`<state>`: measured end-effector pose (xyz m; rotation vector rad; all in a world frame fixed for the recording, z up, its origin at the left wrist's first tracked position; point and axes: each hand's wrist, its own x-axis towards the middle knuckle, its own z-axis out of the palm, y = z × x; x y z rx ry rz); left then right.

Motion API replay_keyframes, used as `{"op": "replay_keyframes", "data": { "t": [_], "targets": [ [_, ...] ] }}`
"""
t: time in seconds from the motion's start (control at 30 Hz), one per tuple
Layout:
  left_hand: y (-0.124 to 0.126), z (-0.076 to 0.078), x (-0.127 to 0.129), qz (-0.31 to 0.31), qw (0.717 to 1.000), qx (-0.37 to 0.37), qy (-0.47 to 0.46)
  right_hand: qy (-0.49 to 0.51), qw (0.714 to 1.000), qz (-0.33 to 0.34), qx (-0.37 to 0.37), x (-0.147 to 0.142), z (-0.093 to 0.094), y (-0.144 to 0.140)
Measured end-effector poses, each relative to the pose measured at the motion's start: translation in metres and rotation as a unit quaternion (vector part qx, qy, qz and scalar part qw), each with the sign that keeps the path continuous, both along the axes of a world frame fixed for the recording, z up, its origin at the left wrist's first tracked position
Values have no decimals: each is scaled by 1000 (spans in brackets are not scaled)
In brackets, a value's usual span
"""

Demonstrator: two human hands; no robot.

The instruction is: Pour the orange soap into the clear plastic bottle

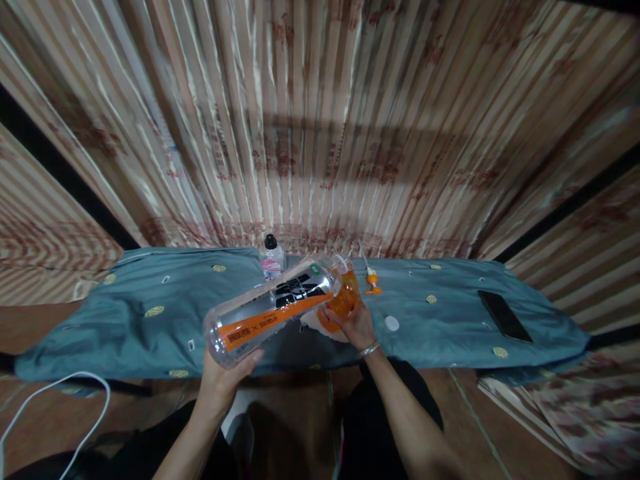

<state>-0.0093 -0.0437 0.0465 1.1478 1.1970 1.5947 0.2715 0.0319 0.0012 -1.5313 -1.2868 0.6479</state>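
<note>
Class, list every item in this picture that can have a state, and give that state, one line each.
Large clear bottle: tipped on its side, mouth at the orange bottle, held by left hand.
Orange bottle: held by right hand.
Small bottle: upright, black cap on.
Pump top: lying loose on blue cloth.
Phone: screen dark.

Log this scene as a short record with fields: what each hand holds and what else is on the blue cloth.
left hand: holds a clear bottle with an orange label, tipped on its side, mouth toward the orange bottle
right hand: grips an orange bottle
surface: blue cloth
also on cloth: small black-capped bottle, pump head, white cap, phone
lower left: white cable
</note>
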Motion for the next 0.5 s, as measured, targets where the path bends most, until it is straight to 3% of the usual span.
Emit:
{"op": "replay_keyframes", "data": {
  "t": [0.3, 0.5],
  "targets": [
    [5, 17, 6, -10, 998, -23, -48, 1, 1000, 16, 3, 6, -4, 1],
    [4, 10, 3, 8, 998, -39, -58, 1, 1000, 21, -14, 6, -1, -1]
  ]
}}
